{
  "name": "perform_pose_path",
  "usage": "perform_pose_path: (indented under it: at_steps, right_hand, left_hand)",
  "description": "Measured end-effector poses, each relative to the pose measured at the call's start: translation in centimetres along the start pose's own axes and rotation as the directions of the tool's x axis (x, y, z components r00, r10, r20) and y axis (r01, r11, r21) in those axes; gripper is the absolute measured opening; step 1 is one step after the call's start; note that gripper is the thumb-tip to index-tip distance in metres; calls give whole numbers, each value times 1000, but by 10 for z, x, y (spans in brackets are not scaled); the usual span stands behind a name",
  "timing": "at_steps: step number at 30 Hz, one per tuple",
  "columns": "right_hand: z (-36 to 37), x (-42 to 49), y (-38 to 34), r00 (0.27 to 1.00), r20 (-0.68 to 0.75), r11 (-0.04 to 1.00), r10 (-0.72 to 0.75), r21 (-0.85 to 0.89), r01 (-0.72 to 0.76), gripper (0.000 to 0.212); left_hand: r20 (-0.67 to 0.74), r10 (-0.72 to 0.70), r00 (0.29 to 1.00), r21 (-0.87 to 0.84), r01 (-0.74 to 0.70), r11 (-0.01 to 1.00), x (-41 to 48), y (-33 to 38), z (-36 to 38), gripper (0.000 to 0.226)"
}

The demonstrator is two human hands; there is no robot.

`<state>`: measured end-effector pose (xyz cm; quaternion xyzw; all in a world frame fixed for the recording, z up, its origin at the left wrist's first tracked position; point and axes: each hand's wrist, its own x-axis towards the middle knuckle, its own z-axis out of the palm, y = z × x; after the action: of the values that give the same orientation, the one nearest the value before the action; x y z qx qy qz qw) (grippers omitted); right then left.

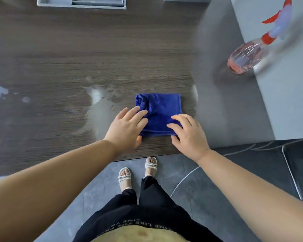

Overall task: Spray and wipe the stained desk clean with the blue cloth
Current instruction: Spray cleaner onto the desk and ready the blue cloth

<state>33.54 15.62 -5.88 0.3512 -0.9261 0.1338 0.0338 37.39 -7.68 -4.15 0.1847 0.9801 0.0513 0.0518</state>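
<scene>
I am seeing the folded blue fabric cloth (158, 114) lying at frame centre on the dark wood-grain desk (77, 49) | left hand (128, 126) is resting straight, spread fingers on its left edge | right hand (189, 131) is laying loosely bent fingers on its lower-right corner | whitish wet stain (98, 102) is lying just left of it | clear red-triggered plastic spray bottle (246, 56) is showing blurred, upper right.

Cloth (158, 114): deep blue. Table (95, 49): dark brown woodgrain, whitish stains (98, 102). Spray bottle (246, 56): clear, pink liquid, red trigger. Sandals (124, 175): white.
</scene>
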Motion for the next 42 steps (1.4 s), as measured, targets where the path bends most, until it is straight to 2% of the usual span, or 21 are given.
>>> perform_pose_path:
  at_steps: [2, 4, 5, 7, 10, 12, 14, 16, 18, 20, 22, 23, 25, 29, 33, 35, 36, 37, 39, 41, 42]
  right_hand:
    - [-1, 2, 4, 999, -26, 999, -34, -3, 34, 18]
    - [-4, 4, 7, 995, -30, 996, -92, -9, 92, 17]
    - [-6, 4, 9, 994, -22, 994, -107, -11, 107, 16]
    - [-9, 5, 10, 995, -2, 995, -102, -8, 102, 16]
    - [-13, 5, 14, 994, 25, 994, -105, 10, 104, 17]
    - [-16, 7, 15, 983, 93, 987, -157, 51, 153, 15]
    - [-21, 12, 16, 975, 138, 981, -175, 109, 161, 23]
    - [-26, 24, 14, 991, 110, 974, -80, 219, 54, 33]
    - [-26, 43, 12, 983, 65, 929, 171, 322, -183, 25]
    - [-21, 60, 16, 863, 119, 816, 490, 286, -503, 24]
    - [-14, 71, 20, 695, 247, 647, 675, 255, -719, 38]
    - [-11, 75, 21, 648, 288, 600, 705, 246, -761, 39]
    - [-7, 81, 21, 608, 306, 566, 732, 223, -794, 33]
    - [-3, 80, 27, 601, 285, 563, 747, 210, -799, 20]
    - [-5, 75, 30, 652, 283, 586, 703, 290, -757, 21]
    - [-10, 63, 24, 775, 168, 715, 609, 307, -628, 26]
    - [-11, 55, 19, 863, 100, 816, 496, 288, -502, 26]
    - [-12, 46, 15, 936, 66, 898, 344, 266, -349, 26]
    - [-11, 26, 8, 992, 118, 977, 53, 201, -76, 36]
    - [-6, 7, 6, 966, 243, 991, -91, 115, 65, 57]
    - [-5, 1, 8, 957, 269, 991, -110, 100, 86, 61]
  left_hand:
    - [-4, 36, 999, -28, -36, 999, 2, 2, 1, 55]
    - [-17, 81, 997, -16, -82, 997, 4, 2, -1, 27]
    - [4, 95, 995, -25, -95, 995, 5, 1, -2, 23]
    - [37, 112, 993, -56, -110, 992, 2, -3, -1, 31]
    - [-30, 88, 996, -141, -91, 986, -8, -5, 1, 35]
    - [-79, 19, 997, -255, -39, 966, -5, -10, -3, 39]
    - [-143, -62, 988, -266, 22, 964, 0, -15, -6, 36]
    - [-193, -124, 973, -207, 83, 975, 7, -20, -9, 33]
    - [-153, -269, 951, -206, 236, 950, 12, -19, -12, 30]
    - [-2, -542, 841, -296, 517, 803, 18, -16, -13, 34]
    - [103, -670, 735, -333, 660, 673, 26, -12, -15, 40]
    - [148, -693, 706, -346, 693, 633, 31, -9, -15, 40]
    - [212, -733, 647, -372, 747, 551, 41, -6, -15, 33]
    - [280, -821, 498, -435, 828, 354, 37, -12, -5, 20]
    - [229, -810, 539, -487, 784, 384, 27, -15, -2, 23]
    - [175, -812, 557, -543, 742, 392, 23, -13, -5, 29]
    - [70, -783, 618, -525, 691, 498, 17, -11, -4, 30]
    - [-94, -693, 715, -457, 587, 668, 12, -10, -3, 31]
    - [-313, -334, 889, -241, 266, 933, -2, -5, 5, 36]
    - [-230, -27, 973, -70, 12, 998, -18, 0, 17, 45]
    - [-159, 22, 987, -39, -28, 999, -23, 1, 21, 51]
